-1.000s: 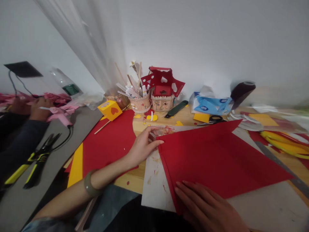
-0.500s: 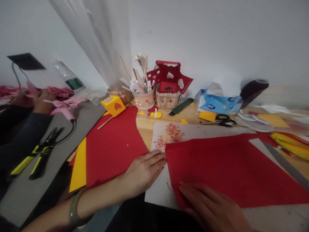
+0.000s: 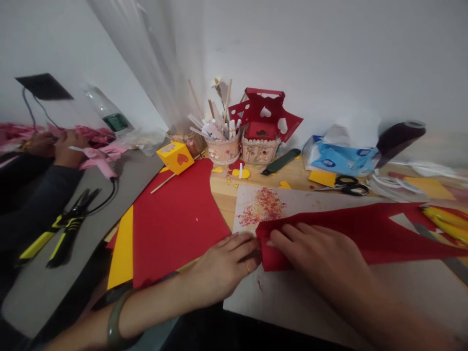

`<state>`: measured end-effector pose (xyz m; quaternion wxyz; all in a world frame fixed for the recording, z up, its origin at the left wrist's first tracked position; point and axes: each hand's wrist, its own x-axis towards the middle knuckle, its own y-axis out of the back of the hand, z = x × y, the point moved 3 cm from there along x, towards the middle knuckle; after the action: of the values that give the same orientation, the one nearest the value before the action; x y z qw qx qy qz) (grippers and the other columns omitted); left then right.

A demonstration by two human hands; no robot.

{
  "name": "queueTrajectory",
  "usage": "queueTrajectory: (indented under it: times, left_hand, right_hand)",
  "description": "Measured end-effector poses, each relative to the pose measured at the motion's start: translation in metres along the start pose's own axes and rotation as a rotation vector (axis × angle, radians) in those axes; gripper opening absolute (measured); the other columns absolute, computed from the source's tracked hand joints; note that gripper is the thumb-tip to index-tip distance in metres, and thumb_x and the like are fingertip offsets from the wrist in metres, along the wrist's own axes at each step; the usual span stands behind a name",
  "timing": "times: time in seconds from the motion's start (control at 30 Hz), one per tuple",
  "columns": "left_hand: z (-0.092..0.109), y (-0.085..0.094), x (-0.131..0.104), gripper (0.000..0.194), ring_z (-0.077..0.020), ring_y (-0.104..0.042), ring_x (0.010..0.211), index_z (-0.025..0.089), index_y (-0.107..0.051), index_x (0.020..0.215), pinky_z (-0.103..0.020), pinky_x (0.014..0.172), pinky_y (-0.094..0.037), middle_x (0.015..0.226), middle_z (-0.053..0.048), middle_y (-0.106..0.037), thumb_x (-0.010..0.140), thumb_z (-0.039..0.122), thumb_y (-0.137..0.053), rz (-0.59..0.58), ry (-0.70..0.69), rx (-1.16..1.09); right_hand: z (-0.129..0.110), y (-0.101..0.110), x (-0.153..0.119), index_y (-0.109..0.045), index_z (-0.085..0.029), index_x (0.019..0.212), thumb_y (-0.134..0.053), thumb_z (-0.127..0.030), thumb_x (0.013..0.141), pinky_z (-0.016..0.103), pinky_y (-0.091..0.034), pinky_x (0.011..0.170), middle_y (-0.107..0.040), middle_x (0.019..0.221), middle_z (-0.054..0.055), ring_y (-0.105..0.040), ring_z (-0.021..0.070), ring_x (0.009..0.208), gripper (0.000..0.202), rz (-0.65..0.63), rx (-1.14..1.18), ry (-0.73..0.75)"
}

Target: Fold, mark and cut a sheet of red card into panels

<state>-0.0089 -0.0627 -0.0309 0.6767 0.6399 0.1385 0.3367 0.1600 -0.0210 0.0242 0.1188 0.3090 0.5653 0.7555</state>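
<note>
A large sheet of red paper [image 3: 365,231] lies over a white board [image 3: 292,297], its left part folded up toward the far side. My left hand [image 3: 228,265], with a ring on one finger and a bangle on the wrist, holds the left end of the fold, its fingers bent together. Over the folded part lies my right hand [image 3: 318,248], its fingertips curled onto the paper close to my left hand. Another red sheet [image 3: 171,224] rests flat on the left, on top of yellow paper [image 3: 122,253]. Red and yellow shavings [image 3: 265,204] are on the board.
Behind stand two decorated baskets [image 3: 224,150] and a tissue pack [image 3: 340,155]. Scissors [image 3: 349,185], a green cutter [image 3: 281,162] and a yellow paper box [image 3: 175,157] lie nearer. Pliers [image 3: 68,226] are at left, near a co-worker's hands [image 3: 69,148] and pink material.
My right hand has moved up and away from the near edge, bringing the red paper's lower left part with it. My left hand remains at the left edge. The view has shifted slightly.
</note>
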Motion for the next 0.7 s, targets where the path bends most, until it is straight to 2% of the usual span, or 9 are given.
queueTrajectory:
  times: [0.1, 0.23, 0.4, 0.7]
  left_hand:
    - [0.000, -0.001, 0.000, 0.024, -0.0249, -0.044, 0.124, 0.013, -0.058, 0.111, -0.040, 0.103, -0.041, 0.124, -0.010, -0.056, 0.089, 0.014, -0.048, 0.015, 0.011, -0.025]
    - [0.002, -0.001, 0.000, 0.022, -0.0257, -0.046, 0.122, 0.014, -0.059, 0.108, -0.040, 0.099, -0.044, 0.122, -0.011, -0.056, 0.091, 0.014, -0.046, 0.076, 0.032, 0.003]
    - [0.003, -0.004, -0.001, 0.019, -0.0262, -0.047, 0.121, 0.014, -0.058, 0.107, -0.040, 0.097, -0.046, 0.118, -0.012, -0.055, 0.091, 0.015, -0.047, 0.109, 0.052, 0.019]
    - [0.004, -0.003, -0.002, 0.023, -0.0261, -0.045, 0.121, 0.015, -0.056, 0.112, -0.039, 0.097, -0.045, 0.121, -0.011, -0.053, 0.091, 0.016, -0.049, 0.085, 0.052, 0.037]
  right_hand:
    - [0.008, -0.027, 0.007, -0.057, -0.020, 0.073, -0.052, -0.008, 0.081, 0.029, -0.030, 0.049, -0.063, 0.064, -0.001, -0.058, 0.0168, 0.056, 0.015, -0.039, 0.009, 0.019]
    - [0.013, -0.050, 0.006, -0.052, -0.019, 0.070, -0.041, -0.025, 0.094, 0.029, -0.029, 0.048, -0.061, 0.063, 0.002, -0.057, 0.0161, 0.057, 0.027, -0.047, 0.037, 0.046]
    - [0.013, -0.054, 0.004, -0.048, -0.019, 0.073, -0.024, -0.028, 0.099, 0.028, -0.029, 0.049, -0.057, 0.063, 0.002, -0.056, 0.0149, 0.056, 0.037, -0.045, 0.047, 0.034]
    - [0.009, -0.055, 0.006, -0.045, -0.019, 0.073, -0.024, -0.024, 0.099, 0.029, -0.028, 0.048, -0.052, 0.060, 0.001, -0.054, 0.0161, 0.053, 0.033, 0.005, 0.018, 0.010]
